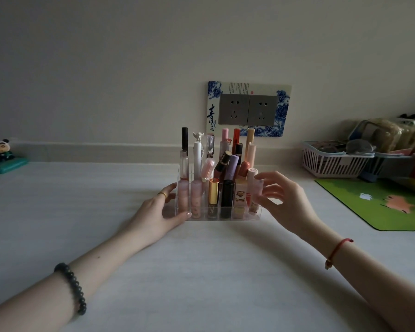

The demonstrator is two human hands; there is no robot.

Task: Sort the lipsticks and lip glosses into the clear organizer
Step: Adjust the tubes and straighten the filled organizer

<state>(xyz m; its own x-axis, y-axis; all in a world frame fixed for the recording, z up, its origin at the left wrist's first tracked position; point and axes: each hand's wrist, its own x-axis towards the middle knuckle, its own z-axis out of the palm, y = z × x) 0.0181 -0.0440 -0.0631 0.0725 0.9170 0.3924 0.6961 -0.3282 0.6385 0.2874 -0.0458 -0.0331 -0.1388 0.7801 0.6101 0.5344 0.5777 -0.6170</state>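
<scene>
Head view only. The organizer (201, 218) is seen standing on the table (201, 271), between the two hands, and it is packed with tubes, some upright and some leaning.

The left hand (158, 214) is set at the organizer's left end. The thumb is pressed on the front left corner and one finger is laid along the left wall, so that end is held between them. The other fingers are mostly hidden behind the clear wall. A ring (163, 194) is worn on the visible finger and a bead bracelet (72, 287) on that wrist.

The right hand (288, 207) is raised at the right end, its fingers narrowed on a pale pink gloss (258, 188). The thumb is placed low on the near side and the index fingertip up by the cap. The gloss is stood in the front right slot; whether its base is fully down cannot be told. A red string (338, 250) is tied on that wrist.

Just left of the right thumb a bear tube (240, 196) is stood, then a black tube (227, 195), then a gold lipstick (213, 190). Two pink tubes (183, 195) are placed just beside the left thumb. A purple tube (233, 164) is leaned behind the front row. A black-capped tube (184, 140) is stood in the back row, beyond the left fingers.

A socket (248, 112) is fixed on the wall behind. A mat (381, 204) and a basket (331, 164) are seen well right of the right fingers, and a panda figure (1, 150) far left of the left fingers.
</scene>
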